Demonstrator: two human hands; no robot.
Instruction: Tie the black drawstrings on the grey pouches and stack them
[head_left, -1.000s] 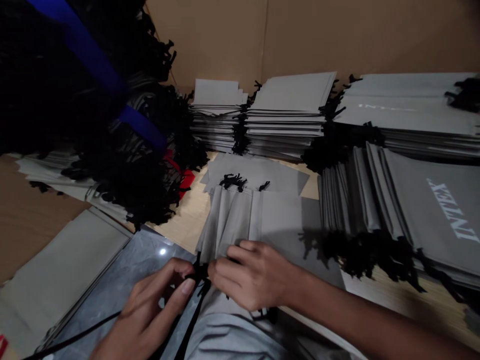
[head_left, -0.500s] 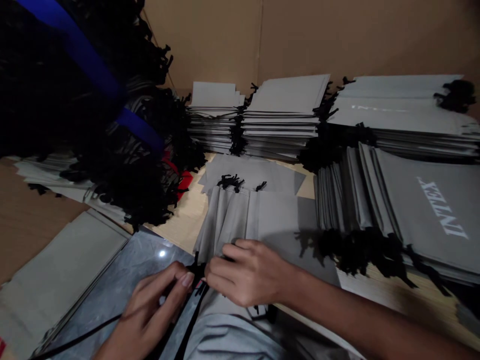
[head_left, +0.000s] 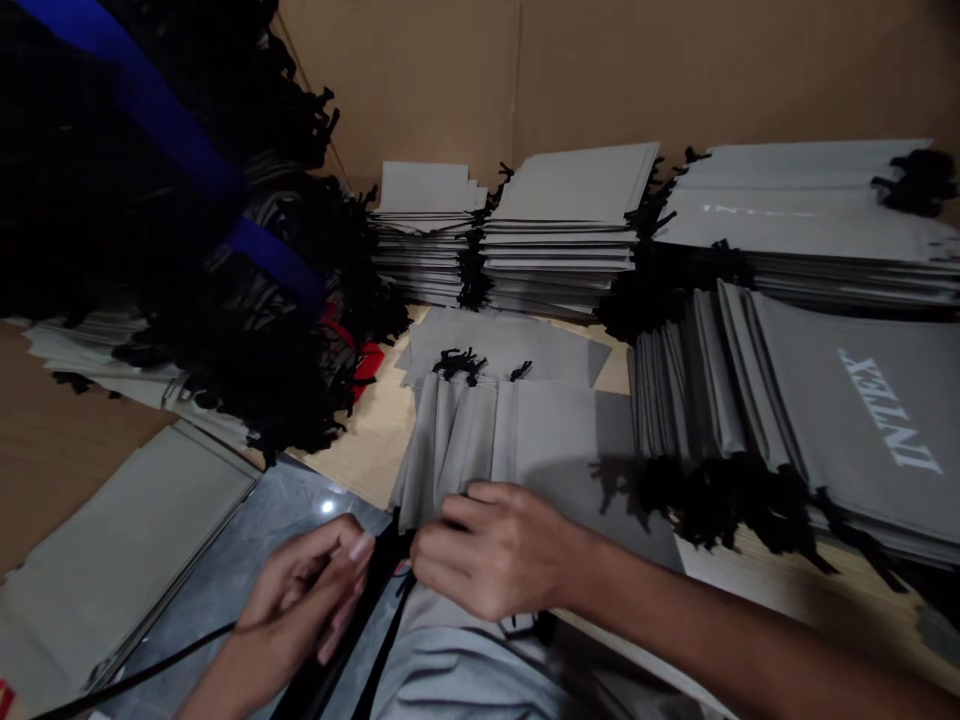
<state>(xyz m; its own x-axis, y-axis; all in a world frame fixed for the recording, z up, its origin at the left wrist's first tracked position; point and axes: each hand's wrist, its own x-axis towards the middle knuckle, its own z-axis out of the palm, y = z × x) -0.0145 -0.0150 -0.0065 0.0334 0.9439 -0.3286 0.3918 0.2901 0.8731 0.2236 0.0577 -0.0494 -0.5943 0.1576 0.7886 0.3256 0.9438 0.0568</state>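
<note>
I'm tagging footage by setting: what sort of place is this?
Probably a workshop or packing area: stacks of grey fabric pieces, a big black-corded bundle, and a blue strap across it.

The single view looks from the wearer's head, forward and steeply down past the lap. The left hand and right hand sit close to the lens, low in the frame, the right forearm running in from the right edge. The tabletop spreads beyond them, grey stacks stand farther off, and a brown wall closes the top.
</note>
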